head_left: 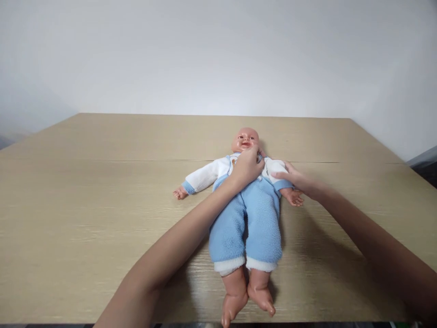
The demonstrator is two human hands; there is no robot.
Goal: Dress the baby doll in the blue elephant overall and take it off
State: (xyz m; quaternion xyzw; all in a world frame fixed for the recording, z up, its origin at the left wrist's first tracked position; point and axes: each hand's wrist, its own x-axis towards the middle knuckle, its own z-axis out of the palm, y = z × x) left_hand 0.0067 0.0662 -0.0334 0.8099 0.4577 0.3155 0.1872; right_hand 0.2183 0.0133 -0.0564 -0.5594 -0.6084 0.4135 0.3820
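Observation:
A baby doll (251, 223) lies on its back on the wooden table (102, 191), head away from me, in a white top and light blue dungarees. My left hand (246, 167) rests on the doll's chest just below the chin, fingers curled and closed on the clothing at the collar. My right hand (296, 178) lies along the doll's white sleeve at its shoulder, fingers stretched out against the fabric. The doll's bare feet point toward me at the table's near edge.
The light wooden table runs wide to the left and right of the doll. A plain white wall (218, 54) stands behind the table's far edge.

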